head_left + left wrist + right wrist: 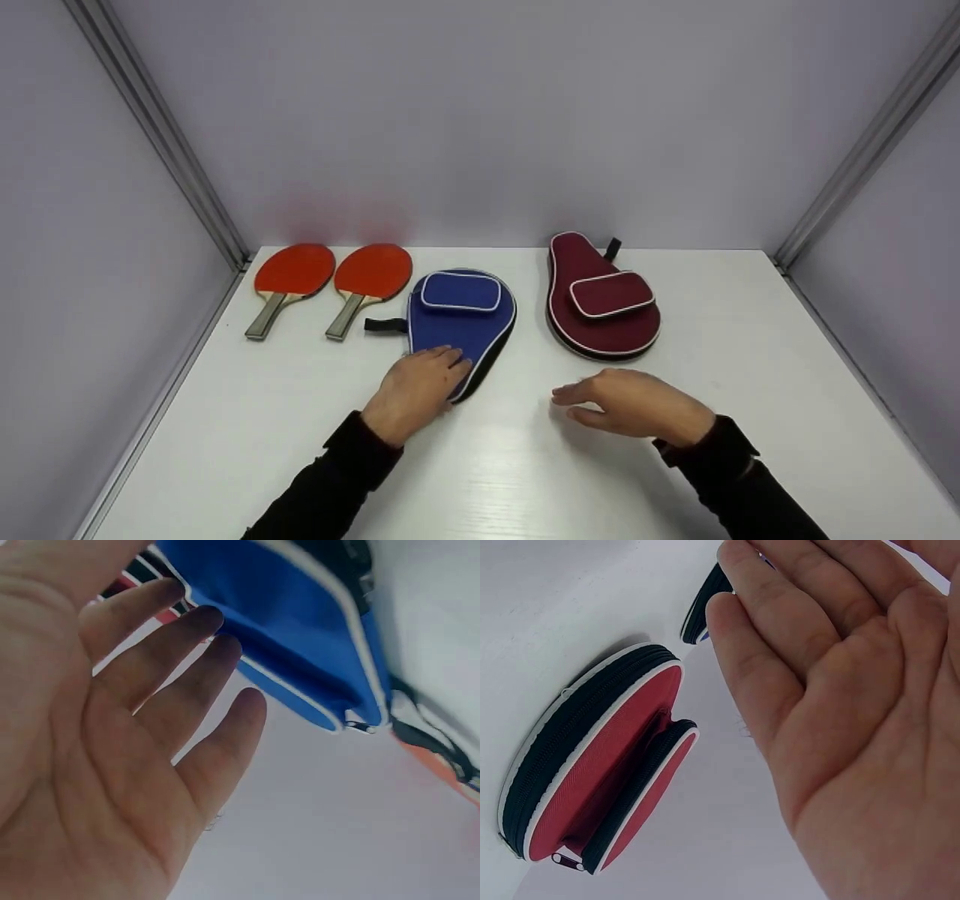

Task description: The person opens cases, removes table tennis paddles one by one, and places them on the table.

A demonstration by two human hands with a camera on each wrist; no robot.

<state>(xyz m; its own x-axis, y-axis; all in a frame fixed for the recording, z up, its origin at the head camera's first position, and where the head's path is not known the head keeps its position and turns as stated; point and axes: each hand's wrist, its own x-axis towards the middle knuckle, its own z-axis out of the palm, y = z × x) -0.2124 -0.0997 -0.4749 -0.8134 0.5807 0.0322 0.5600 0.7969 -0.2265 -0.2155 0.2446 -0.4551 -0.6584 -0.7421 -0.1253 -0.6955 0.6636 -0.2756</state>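
My left hand (416,390) reaches over the narrow lower end of a blue table tennis bat case (457,330). In the left wrist view its fingers are extended beside the blue cloth, and nothing is gripped. The case has white piping, a small front pocket and a black strap pointing left. Over the white table, just in front of a maroon bat case (600,330), hovers my right hand (637,403), its fingers loosely extended and holding nothing. The maroon case lies with its narrow end toward the back wall; its black zip side shows in the right wrist view.
Two red table tennis bats (296,270) (375,271) lie side by side at the back left, handles toward me. Pale panels (480,112) enclose the white table (750,337) at the back and both sides, with metal posts (862,157) at the corners.
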